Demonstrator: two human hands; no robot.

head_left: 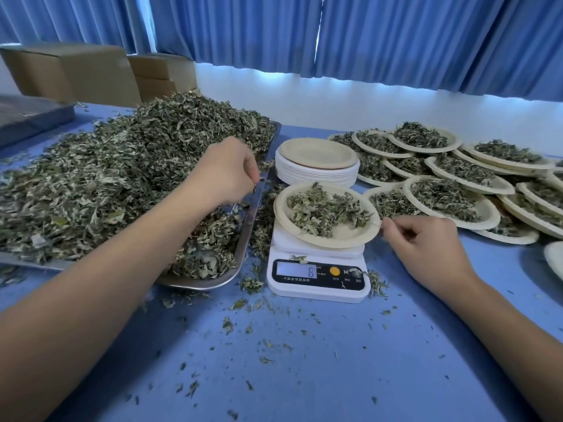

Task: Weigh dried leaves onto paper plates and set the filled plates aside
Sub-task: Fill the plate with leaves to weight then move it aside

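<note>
A large heap of dried leaves point(122, 172) fills a metal tray point(243, 248) on the left. My left hand point(227, 169) hovers over the tray's right rim, fingers pinched on a few leaves. A paper plate point(344, 234) holding a small pile of leaves sits on a white digital scale point(318, 277) whose display reads 8. My right hand point(426, 245) pinches that plate's right rim with thumb and fingers. A stack of empty plates point(316, 161) stands behind the scale. Several filled plates point(451, 196) overlap on the right.
Cardboard boxes point(76, 71) stand at the back left before blue curtains point(396, 35). Leaf crumbs point(243, 324) litter the blue tabletop point(335, 376) in front of the scale. Part of another plate point(554, 258) shows at the right edge.
</note>
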